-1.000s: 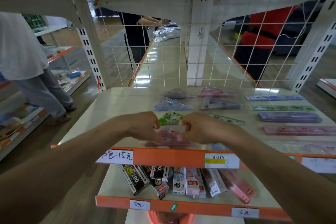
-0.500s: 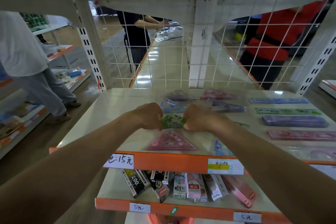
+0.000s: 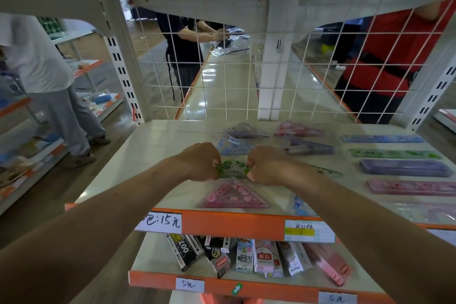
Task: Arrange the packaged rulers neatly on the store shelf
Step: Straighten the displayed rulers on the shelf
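Green ruler pack [image 3: 232,169], ends under fingers [image 3: 214,161]

You can count six triangular ruler packs [image 3: 233,195], the green pack [image 3: 232,169] among them, five long ruler packs [image 3: 404,168], and two hands: left hand [image 3: 199,163], right hand [image 3: 269,165].

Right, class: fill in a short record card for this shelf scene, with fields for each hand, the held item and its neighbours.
Left hand: pinches the green packet at its left end
Right hand: pinches its right end
Position: over the shelf, behind the pink triangle packet; lifted or resting, cannot tell
Right side: long ruler packs lying in a column
Lower shelf: small boxes, leaning
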`<state>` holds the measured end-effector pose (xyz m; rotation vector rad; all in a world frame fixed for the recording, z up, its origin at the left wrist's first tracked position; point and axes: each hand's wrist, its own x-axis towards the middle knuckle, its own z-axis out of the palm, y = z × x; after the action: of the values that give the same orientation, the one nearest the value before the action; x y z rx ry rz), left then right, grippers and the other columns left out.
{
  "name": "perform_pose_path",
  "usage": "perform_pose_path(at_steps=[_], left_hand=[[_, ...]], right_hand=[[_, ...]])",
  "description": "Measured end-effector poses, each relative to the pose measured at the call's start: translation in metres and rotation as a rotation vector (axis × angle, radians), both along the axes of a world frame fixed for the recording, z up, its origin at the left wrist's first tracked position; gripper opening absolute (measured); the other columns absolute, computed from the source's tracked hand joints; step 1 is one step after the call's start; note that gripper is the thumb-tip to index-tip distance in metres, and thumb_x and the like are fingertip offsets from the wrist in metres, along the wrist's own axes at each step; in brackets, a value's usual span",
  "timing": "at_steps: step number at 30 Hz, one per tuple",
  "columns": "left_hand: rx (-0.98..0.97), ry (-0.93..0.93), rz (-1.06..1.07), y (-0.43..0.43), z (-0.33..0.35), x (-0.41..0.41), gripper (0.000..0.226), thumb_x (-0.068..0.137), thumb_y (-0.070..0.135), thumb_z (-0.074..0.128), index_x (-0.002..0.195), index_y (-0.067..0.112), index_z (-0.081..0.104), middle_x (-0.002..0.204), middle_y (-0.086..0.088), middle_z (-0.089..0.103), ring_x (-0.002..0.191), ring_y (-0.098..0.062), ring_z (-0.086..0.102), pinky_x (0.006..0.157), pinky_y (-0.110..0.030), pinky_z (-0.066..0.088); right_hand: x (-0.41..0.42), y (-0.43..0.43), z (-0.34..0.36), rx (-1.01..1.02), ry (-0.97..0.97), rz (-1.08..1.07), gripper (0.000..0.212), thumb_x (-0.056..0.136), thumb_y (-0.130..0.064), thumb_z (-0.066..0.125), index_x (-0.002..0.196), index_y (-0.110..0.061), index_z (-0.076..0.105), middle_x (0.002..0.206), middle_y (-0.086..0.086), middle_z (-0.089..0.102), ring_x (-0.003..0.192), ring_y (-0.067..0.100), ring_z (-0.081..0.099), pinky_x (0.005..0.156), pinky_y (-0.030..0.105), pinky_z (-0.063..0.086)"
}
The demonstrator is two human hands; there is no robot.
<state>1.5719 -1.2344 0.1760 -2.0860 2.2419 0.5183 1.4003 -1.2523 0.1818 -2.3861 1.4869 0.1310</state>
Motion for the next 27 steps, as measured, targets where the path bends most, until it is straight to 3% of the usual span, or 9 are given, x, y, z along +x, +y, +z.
perform_pose_path(at_steps=[2, 4, 6, 9, 13, 18, 22, 24, 27], left_hand=[[0.02, 0.022, 0.014, -0.004, 0.006, 0.004, 0.042, 0.084, 0.024, 0.065, 0.124, 0.013, 0.06, 0.114, -0.005, 0.062, 0.095, -0.019, 0.059, 0.082, -0.028, 0.05], [-0.023, 0.039, 0.042, -0.015, 0.012, 0.01, 0.025, 0.085, 0.025, 0.063, 0.108, 0.015, 0.065, 0.105, -0.006, 0.059, 0.093, -0.02, 0.058, 0.087, -0.031, 0.048], [-0.081, 0.056, 0.138, -0.028, 0.015, 0.015, 0.01, 0.086, 0.023, 0.06, 0.084, 0.013, 0.059, 0.089, -0.007, 0.053, 0.085, -0.02, 0.053, 0.08, -0.032, 0.048], [-0.084, 0.108, 0.271, -0.045, 0.014, 0.012, 0.03, 0.086, 0.024, 0.058, 0.064, 0.005, 0.05, 0.072, -0.009, 0.048, 0.072, -0.023, 0.048, 0.057, -0.026, 0.038], [0.024, 0.115, 0.287, -0.055, 0.002, -0.002, 0.036, 0.086, 0.032, 0.06, 0.064, 0.007, 0.046, 0.075, -0.008, 0.049, 0.067, -0.02, 0.046, 0.049, -0.024, 0.032], [0.046, 0.147, 0.21, -0.062, -0.005, -0.013, 0.029, 0.081, 0.026, 0.07, 0.1, 0.004, 0.066, 0.1, -0.01, 0.059, 0.083, -0.02, 0.056, 0.066, -0.027, 0.046], [0.076, 0.107, 0.193, -0.064, -0.004, -0.015, 0.034, 0.073, 0.025, 0.075, 0.059, 0.01, 0.047, 0.066, -0.006, 0.048, 0.065, -0.019, 0.049, 0.059, -0.025, 0.039], [0.083, 0.118, 0.192, -0.064, -0.002, -0.015, 0.037, 0.072, 0.022, 0.076, 0.058, 0.012, 0.043, 0.062, -0.003, 0.043, 0.06, -0.017, 0.045, 0.055, -0.023, 0.036], [0.095, 0.163, 0.198, -0.064, -0.001, -0.013, 0.026, 0.073, 0.02, 0.076, 0.07, 0.007, 0.054, 0.078, -0.007, 0.051, 0.071, -0.018, 0.05, 0.052, -0.022, 0.036]], right_hand=[[-0.001, -0.004, 0.005, 0.006, 0.002, 0.005, 0.019, 0.09, -0.021, 0.055, 0.1, -0.008, 0.066, 0.097, 0.006, 0.065, 0.086, 0.021, 0.063, 0.073, 0.032, 0.051], [-0.003, -0.012, 0.011, -0.032, -0.049, -0.026, 0.017, 0.09, -0.019, 0.053, 0.096, -0.007, 0.064, 0.094, 0.005, 0.064, 0.085, 0.022, 0.062, 0.07, 0.032, 0.048], [-0.004, -0.024, 0.014, -0.069, -0.102, -0.074, 0.017, 0.091, -0.017, 0.052, 0.1, -0.006, 0.061, 0.1, 0.008, 0.064, 0.091, 0.026, 0.061, 0.067, 0.03, 0.043], [0.0, -0.04, 0.011, -0.044, -0.065, -0.124, 0.017, 0.093, -0.025, 0.05, 0.09, -0.009, 0.054, 0.089, 0.005, 0.058, 0.082, 0.023, 0.056, 0.058, 0.027, 0.037], [0.009, -0.05, 0.003, 0.002, -0.025, -0.154, 0.039, 0.092, -0.033, 0.055, 0.119, -0.005, 0.053, 0.113, 0.012, 0.059, 0.101, 0.028, 0.058, 0.077, 0.032, 0.044], [0.015, -0.062, -0.005, 0.036, 0.007, -0.15, 0.037, 0.087, -0.028, 0.065, 0.116, -0.006, 0.059, 0.117, 0.009, 0.062, 0.103, 0.026, 0.06, 0.086, 0.031, 0.048], [0.018, -0.066, -0.004, 0.062, -0.01, -0.167, 0.045, 0.082, -0.027, 0.07, 0.121, -0.007, 0.059, 0.116, 0.009, 0.063, 0.105, 0.026, 0.061, 0.091, 0.034, 0.049], [0.02, -0.068, -0.003, 0.064, -0.009, -0.165, 0.046, 0.082, -0.025, 0.07, 0.123, -0.008, 0.058, 0.117, 0.009, 0.062, 0.105, 0.026, 0.061, 0.09, 0.034, 0.05], [0.02, -0.069, -0.005, 0.058, -0.006, -0.154, 0.043, 0.079, -0.025, 0.072, 0.116, -0.007, 0.061, 0.108, 0.009, 0.064, 0.098, 0.026, 0.063, 0.084, 0.033, 0.051]])
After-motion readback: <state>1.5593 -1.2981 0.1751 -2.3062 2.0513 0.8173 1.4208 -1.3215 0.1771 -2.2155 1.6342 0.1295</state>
